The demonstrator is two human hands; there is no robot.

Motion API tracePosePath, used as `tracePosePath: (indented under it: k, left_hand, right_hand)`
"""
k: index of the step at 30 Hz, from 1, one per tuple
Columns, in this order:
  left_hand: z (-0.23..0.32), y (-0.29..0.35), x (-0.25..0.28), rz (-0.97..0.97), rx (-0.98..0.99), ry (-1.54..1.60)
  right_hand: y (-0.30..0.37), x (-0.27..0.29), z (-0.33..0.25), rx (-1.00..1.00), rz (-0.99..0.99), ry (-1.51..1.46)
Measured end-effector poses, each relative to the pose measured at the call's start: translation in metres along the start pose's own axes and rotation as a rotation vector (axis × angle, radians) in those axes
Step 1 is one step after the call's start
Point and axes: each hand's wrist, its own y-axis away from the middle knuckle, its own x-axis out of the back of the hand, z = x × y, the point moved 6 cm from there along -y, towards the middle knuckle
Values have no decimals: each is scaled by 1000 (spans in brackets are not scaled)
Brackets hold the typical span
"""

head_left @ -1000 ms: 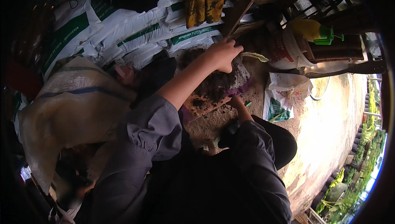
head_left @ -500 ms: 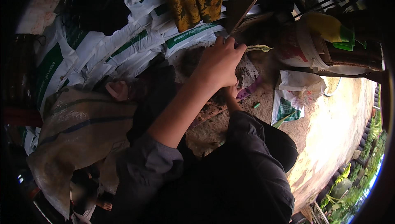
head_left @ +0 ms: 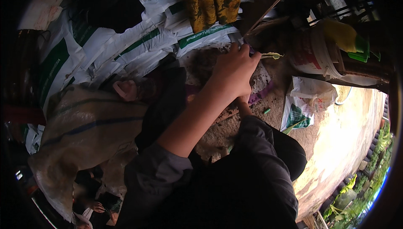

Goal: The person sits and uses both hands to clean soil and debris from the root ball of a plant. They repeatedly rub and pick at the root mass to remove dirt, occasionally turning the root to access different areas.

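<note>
My left hand (head_left: pixel 236 74) reaches over the dark soil (head_left: pixel 200 66) with its fingers curled downward. What it holds, if anything, is hidden behind it. Just beneath its wrist, my right hand (head_left: pixel 243 99) shows only in part, and its fingers are out of sight. A wilted yellow-green leaf (head_left: pixel 273 55) sticks out to the right beyond the left fingertips. Under the hands lies a soil-covered sheet with a purple edge (head_left: pixel 262 93). A small green piece (head_left: pixel 267 111) rests on the ground to the right of the wrists.
White-and-green sacks (head_left: pixel 138 46) are piled at the back left, with a patterned yellow cloth (head_left: pixel 216 2) hanging above. A woven sack (head_left: pixel 96 115) stands left. To the right are a white bucket (head_left: pixel 312 50) and a crumpled bag (head_left: pixel 300 107). Another person's hand (head_left: pixel 98 206) shows lower left.
The whole view has shifted slightly, so the scene sits a little further right and lower. Both hands stay together over the soil, and the left now covers more of the right.
</note>
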Motion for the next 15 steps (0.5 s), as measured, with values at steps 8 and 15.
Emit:
tracePosePath:
  k: [8,15]
  left_hand:
    - [-4,6,7,50,-23,12]
    - [-2,11,9,47,-22,24]
  right_hand:
    - [22,-4,41,-461,-105,-166]
    - [41,1,31,-849,-160,-497]
